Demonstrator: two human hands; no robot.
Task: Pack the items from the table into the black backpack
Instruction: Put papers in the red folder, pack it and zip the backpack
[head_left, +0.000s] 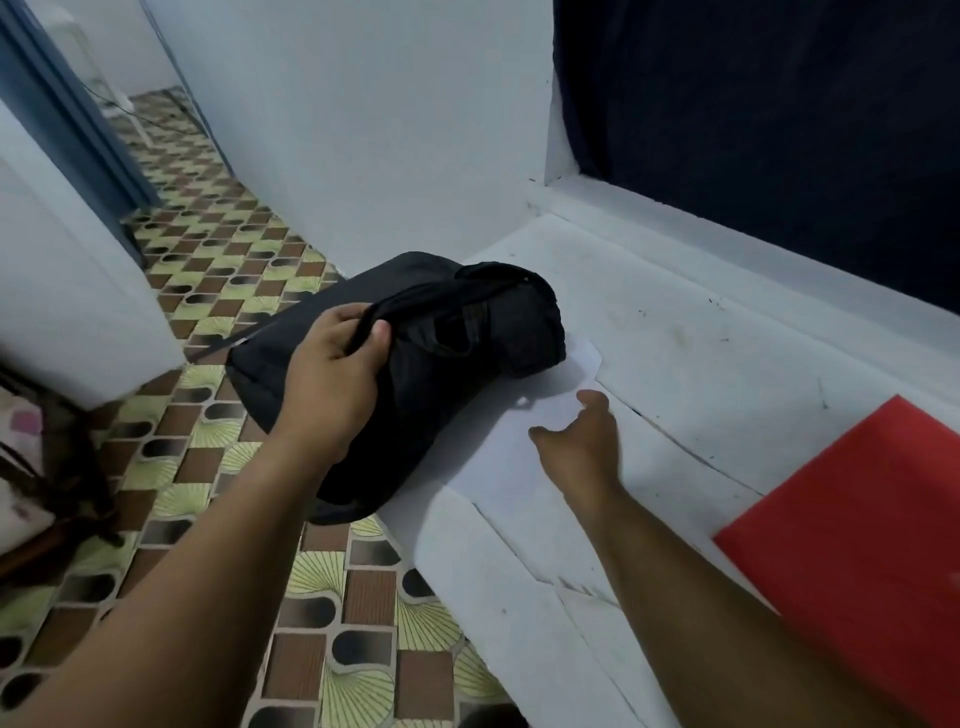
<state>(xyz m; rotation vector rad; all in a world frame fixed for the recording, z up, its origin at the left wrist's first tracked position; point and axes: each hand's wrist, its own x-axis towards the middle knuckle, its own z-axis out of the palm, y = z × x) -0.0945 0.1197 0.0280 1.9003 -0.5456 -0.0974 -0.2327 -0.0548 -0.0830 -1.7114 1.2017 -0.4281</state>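
Observation:
The black backpack (415, 374) lies on its side across the left corner of the white table (675, 364), partly overhanging the floor. My left hand (332, 374) grips a black strap on top of the backpack, thumb curled over it. Just right of the bag, my right hand (582, 436) hovers over the table with relaxed fingers and holds nothing. A flat red item (862, 530), like a folder or book, lies on the table at the right edge of view.
White wall rises behind the table, with a dark blue curtain (779, 130) at the back right. Patterned tile floor (208, 467) spreads to the left. A dark chair or stand (57, 467) sits at the far left by a white wall.

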